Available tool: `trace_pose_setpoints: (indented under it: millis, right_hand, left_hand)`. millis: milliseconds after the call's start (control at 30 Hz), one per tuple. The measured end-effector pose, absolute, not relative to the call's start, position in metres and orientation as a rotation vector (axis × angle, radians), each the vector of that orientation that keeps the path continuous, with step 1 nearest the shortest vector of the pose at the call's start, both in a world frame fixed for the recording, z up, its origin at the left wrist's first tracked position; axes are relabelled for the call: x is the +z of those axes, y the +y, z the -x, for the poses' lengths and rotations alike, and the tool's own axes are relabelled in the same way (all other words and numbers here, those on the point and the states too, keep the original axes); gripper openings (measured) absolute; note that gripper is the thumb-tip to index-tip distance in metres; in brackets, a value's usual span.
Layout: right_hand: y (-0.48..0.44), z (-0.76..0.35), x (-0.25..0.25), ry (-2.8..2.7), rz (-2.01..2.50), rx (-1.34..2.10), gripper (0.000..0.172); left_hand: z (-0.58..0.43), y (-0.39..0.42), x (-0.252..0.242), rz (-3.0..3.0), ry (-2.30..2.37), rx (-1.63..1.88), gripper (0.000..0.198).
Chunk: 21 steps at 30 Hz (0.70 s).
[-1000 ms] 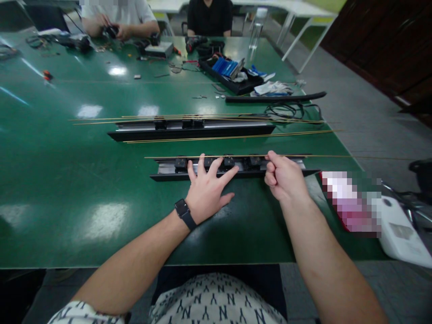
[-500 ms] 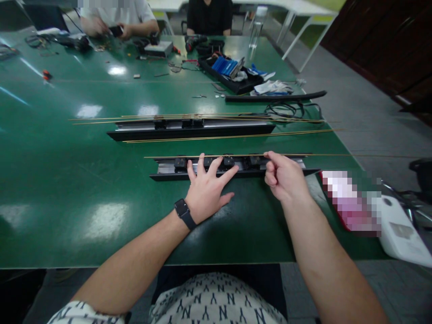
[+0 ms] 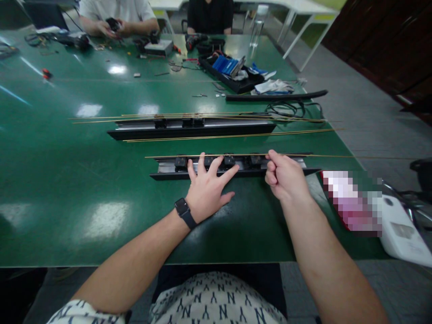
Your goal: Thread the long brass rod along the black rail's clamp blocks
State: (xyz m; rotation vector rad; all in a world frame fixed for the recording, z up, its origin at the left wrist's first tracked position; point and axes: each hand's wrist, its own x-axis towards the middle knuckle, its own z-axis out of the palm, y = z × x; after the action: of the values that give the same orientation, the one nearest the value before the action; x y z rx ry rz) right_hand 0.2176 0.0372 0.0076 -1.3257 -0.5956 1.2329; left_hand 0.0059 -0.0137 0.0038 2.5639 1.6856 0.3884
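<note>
"Hand states?"

"Left hand (image 3: 205,193): fingers splayed over the black channel rail (image 3: 251,173) at the wearer's twelve o'clock, presumably steadying it. Right hand (image 3: 286,177) (one o'clock): closed, apparently pinching the thin brass-coloured rod (image 3: 248,155) to control its line."

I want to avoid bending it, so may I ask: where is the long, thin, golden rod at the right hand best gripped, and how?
Probably pinch the long, thin, golden rod just past the right end of the long black-and-silver rail, coming from the near right side. Its slender, straight shape suits a light pinch between fingers, and there it extends beyond the rail.
</note>
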Motion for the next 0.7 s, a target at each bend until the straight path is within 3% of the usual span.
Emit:
trace_pose_setpoints:
  millis: [567, 700]
  right_hand:
    - [0.0361, -0.2197, 0.0096, -0.597, 1.299, 1.263, 0.013]
    - [0.0366, -0.2187, 0.0088, -0.594, 1.312, 1.252, 0.018]
  left_hand:
    - [-0.0061, -0.0141, 0.004, -2.556, 1.685, 0.393, 0.075]
    - [-0.0065, -0.0143, 0.004, -2.551, 1.688, 0.389, 0.076]
